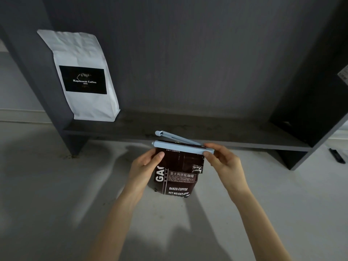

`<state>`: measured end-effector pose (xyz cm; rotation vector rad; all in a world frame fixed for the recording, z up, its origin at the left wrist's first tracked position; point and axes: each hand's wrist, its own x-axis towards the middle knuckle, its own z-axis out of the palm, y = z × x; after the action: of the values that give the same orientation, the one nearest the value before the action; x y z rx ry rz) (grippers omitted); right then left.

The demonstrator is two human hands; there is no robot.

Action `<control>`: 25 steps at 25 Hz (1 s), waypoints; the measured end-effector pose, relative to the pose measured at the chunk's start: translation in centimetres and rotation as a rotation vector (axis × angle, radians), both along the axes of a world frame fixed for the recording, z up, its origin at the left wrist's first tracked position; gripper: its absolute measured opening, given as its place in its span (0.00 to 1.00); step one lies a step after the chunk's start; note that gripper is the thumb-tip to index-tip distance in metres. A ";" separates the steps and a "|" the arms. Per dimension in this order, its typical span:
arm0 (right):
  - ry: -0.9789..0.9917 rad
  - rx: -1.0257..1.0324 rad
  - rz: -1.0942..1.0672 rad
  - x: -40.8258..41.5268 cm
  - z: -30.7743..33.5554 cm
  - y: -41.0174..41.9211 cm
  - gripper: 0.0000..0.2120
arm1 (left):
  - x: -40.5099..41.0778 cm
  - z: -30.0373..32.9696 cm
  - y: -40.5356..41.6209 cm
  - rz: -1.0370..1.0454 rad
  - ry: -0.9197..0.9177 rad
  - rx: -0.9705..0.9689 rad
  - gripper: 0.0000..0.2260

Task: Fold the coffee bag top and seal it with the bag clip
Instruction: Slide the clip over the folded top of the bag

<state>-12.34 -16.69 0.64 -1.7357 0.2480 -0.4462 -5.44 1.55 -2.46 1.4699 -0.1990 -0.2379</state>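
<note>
The dark coffee bag [176, 174] stands on the pale surface [56, 185], its folded top inside the open blue bag clip [183, 148]. Left hand [146, 164] pinches the bag's corner; right hand [219, 157] grips the hinge end – press the raised arm down evenly until it latches

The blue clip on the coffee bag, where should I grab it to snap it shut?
Probably at the free left tips. The blue clip is hinged on the right, beside the right hand, and its two bars gape apart on the left, above the left hand. Come from the left and pinch both bars together across the top of the brown coffee bag.
</note>
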 end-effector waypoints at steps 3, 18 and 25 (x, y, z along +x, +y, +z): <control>0.005 0.009 0.004 0.1 -0.2 0.2 0.07 | -0.1 -0.2 0.0 0.026 -0.018 0.004 0.09; -0.012 0.033 -0.021 0.2 -0.7 1.2 0.09 | -1.1 0.0 -0.6 0.084 -0.076 -0.046 0.10; -0.020 0.030 -0.042 0.1 -0.7 1.4 0.09 | -1.4 0.2 -0.6 0.092 -0.074 -0.064 0.11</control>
<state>-12.23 -15.26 -0.06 -1.6987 0.2758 -0.4872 -6.85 0.97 -2.27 1.4213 -0.1968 -0.1016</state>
